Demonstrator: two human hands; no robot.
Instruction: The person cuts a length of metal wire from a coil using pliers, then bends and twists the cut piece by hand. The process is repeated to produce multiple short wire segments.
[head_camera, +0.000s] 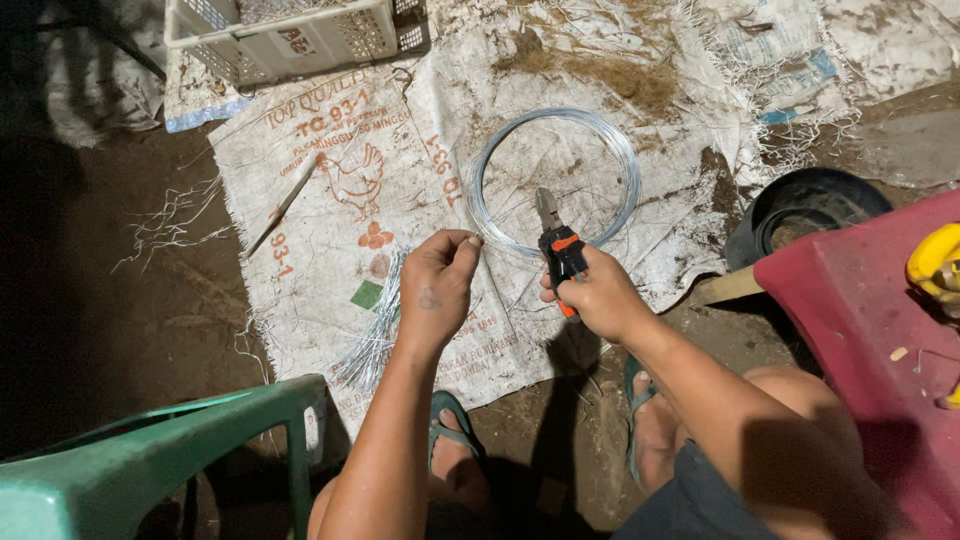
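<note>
My right hand (598, 295) grips a pair of pliers (558, 243) with black and orange handles, jaws pointing away from me. My left hand (437, 283) is closed, thumb and forefinger pinching a thin wire that runs toward the pliers. Just beyond both hands a coil of silver wire (555, 180) lies flat on a white woven sack (330, 240). To the left of my left hand, a bundle of short cut wire pieces (378, 325) rests on the sack.
A white plastic crate (290, 35) stands at the top left. A thin stick (285, 205) lies on the sack. A green plastic stool (150, 460) is at the bottom left, a red one (860, 330) at right, a black pot (810, 205) behind it.
</note>
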